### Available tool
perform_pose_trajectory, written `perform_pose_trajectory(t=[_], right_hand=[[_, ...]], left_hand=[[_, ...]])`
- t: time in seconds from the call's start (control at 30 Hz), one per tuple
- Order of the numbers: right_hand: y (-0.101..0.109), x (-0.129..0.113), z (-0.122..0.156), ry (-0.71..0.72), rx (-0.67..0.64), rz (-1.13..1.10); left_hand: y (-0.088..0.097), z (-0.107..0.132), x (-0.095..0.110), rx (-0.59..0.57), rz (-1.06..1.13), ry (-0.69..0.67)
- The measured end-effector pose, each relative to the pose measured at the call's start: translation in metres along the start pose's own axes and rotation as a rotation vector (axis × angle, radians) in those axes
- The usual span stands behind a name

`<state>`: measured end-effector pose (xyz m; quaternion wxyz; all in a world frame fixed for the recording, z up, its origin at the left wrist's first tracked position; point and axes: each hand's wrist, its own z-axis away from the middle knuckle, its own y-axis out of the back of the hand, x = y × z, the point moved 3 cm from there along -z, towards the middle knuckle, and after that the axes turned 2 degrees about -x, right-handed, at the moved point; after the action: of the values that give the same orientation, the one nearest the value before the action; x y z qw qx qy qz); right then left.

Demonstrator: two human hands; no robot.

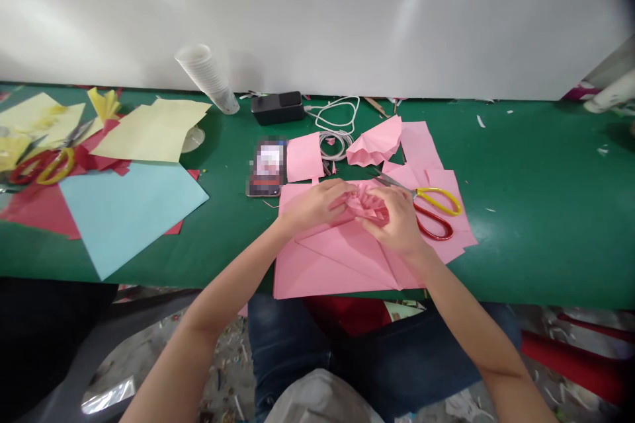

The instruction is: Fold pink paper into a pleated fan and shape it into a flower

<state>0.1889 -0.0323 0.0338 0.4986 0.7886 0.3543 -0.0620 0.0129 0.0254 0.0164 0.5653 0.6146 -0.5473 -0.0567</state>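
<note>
Both hands hold a crumpled, pleated piece of pink paper over a stack of pink paper sheets. On its left side, my left hand is closed with the fingertips on the folds. My right hand pinches the other side between thumb and fingers. Just right of it lie scissors with one yellow and one red handle, their blades pointing back left across the pink sheets. A pink pleated paper fan sits behind the hands.
Left of the stack are a phone, light-blue paper, pale-yellow paper and a second pair of scissors. Farther back stand leaning stacked paper cups, a black box and a coiled white cable on the green table.
</note>
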Motion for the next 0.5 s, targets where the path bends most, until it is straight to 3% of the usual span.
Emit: perform_pose_trajectory(t=[0.2, 0.27, 0.37, 0.5], right_hand=[[0.003, -0.002, -0.001, 0.045, 0.005, 0.029], [0.002, -0.003, 0.0, 0.075, 0.0, 0.022], [0.001, -0.004, 0.0, 0.115, -0.031, 0.014], [-0.001, -0.008, 0.001, 0.174, -0.089, 0.051]], left_hand=[[0.003, -0.002, -0.002, 0.03, -0.074, 0.005], [0.005, -0.002, -0.005, 0.076, -0.133, 0.131], [0.011, -0.001, -0.011, 0.161, -0.132, 0.442], [0.012, -0.001, -0.013, 0.085, 0.154, 0.682]])
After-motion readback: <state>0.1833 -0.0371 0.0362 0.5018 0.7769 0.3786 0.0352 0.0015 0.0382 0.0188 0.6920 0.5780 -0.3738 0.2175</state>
